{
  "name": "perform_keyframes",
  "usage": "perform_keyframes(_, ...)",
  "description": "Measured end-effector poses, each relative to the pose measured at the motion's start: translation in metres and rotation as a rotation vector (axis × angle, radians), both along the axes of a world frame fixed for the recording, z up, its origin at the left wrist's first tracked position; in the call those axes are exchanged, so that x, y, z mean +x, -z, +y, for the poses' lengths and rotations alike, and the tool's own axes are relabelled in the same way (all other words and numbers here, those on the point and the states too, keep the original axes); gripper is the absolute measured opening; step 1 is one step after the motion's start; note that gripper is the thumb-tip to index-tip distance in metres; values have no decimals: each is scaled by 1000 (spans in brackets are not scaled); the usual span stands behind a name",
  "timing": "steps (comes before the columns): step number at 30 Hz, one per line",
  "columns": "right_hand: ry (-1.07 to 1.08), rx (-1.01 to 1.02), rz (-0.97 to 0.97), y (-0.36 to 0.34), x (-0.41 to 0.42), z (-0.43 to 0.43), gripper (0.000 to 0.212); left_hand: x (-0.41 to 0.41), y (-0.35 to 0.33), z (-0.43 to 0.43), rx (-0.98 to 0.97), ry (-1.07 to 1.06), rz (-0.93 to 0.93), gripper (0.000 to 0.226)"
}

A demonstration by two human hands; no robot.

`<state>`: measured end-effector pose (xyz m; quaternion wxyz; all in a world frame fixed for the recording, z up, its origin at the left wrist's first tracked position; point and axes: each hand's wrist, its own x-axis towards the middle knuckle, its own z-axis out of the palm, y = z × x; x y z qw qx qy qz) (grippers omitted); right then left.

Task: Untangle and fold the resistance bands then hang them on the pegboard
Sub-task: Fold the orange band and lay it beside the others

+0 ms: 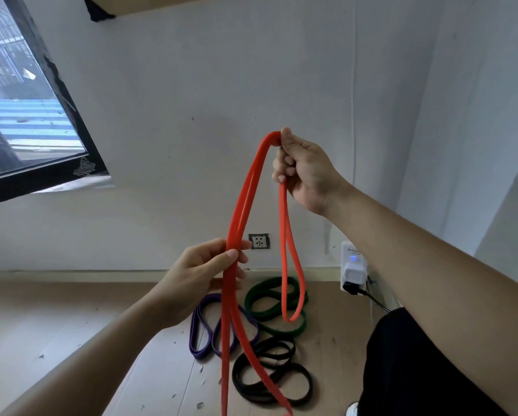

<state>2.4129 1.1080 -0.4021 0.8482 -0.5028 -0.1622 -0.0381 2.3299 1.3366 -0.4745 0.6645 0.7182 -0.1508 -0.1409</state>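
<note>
**Q:** What do the two grips hold?

**A:** Left grip, nearer and lower: thumb and fingers curled round the bundled strands of the orange band, pinching them together. Right grip, higher and farther: fingers closed round the band's top fold, which bends over the index finger.

**Q:** How does the band hang?

**A:** It is in the air between the grips, off the floor. Its strands run from the fold down and leftward into the left grip, then fall past the lower edge of the picture. A shorter loop drops from under the right grip and ends in front of the green band.

**Q:** And on the floor?

**A:** Three more bands, loosely coiled, lie towards the floor's far edge:
- black band, nearest
- purple band, to its left and farther back; whether the two touch cannot be told
- green band, farthest, just before the skirting

**Q:** Beyond them?

**A:** On the white wall are a socket and, to its right, a plugged-in white adapter with a blue light. A dark-framed window is at upper left.
</note>
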Motion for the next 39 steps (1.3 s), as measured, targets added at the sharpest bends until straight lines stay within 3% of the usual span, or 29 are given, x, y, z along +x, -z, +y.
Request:
perform_keyframes(5,-17,34,64,8,8,-5,32,-3,-2,3,-54,14,12,33)
perform_keyframes(17,-11,37,126,21,20,-16,31,-5,-4,1,58,-99,-156,29)
perform_keyframes(22,6,-2,137,30,28,-25,33,2,-4,8,217,-286,-381,14)
perform_keyframes(27,-49,-112,139,40,31,-32,28,11,-9,28,529,-472,-661,13)
perform_keyframes(29,-118,-196,124,47,31,-36,26,12,-14,34,497,-530,-625,11)
perform_keyframes(33,-299,-564,123,65,31,-47,26,12,-31,44,136,-587,-367,14)
perform_keyframes(39,-508,-1107,56,84,23,-19,4,5,-41,42,20,-507,-358,16)
